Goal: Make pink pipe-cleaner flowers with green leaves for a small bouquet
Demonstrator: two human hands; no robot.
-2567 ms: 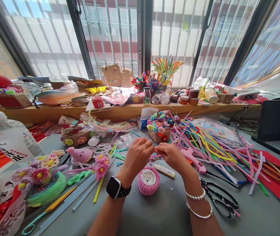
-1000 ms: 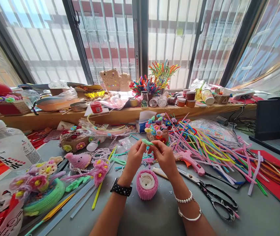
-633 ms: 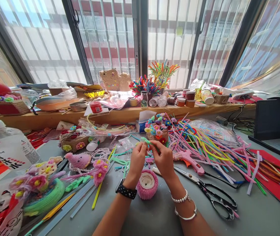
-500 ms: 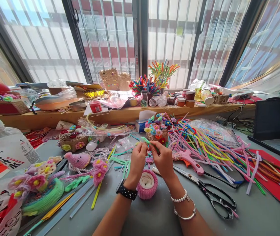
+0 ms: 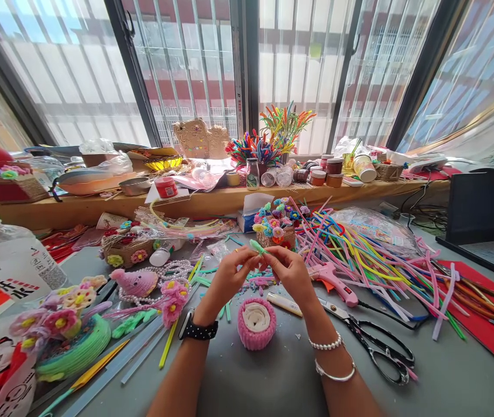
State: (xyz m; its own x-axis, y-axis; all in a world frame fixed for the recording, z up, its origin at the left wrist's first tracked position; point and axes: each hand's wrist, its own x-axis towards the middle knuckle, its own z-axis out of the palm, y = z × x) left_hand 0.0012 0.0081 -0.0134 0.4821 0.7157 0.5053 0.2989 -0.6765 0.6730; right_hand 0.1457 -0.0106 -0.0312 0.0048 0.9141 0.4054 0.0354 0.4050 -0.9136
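Since half a second ago the left hand (image 5: 229, 272) has swung outward. It and the right hand (image 5: 292, 272) pinch a small green fuzzy stem (image 5: 256, 247) between fingertips, above the pink cup (image 5: 256, 324) on the worktop (image 5: 273, 382). A slack pinch could drop it among the scraps (image 5: 227, 311).

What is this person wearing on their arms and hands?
No sleeves show; both forearms are bare. By the left hand the wrist carries a black smartwatch on a black strap with small pale dots. By the right hand sit a white pearl bracelet and a thin silver bangle.
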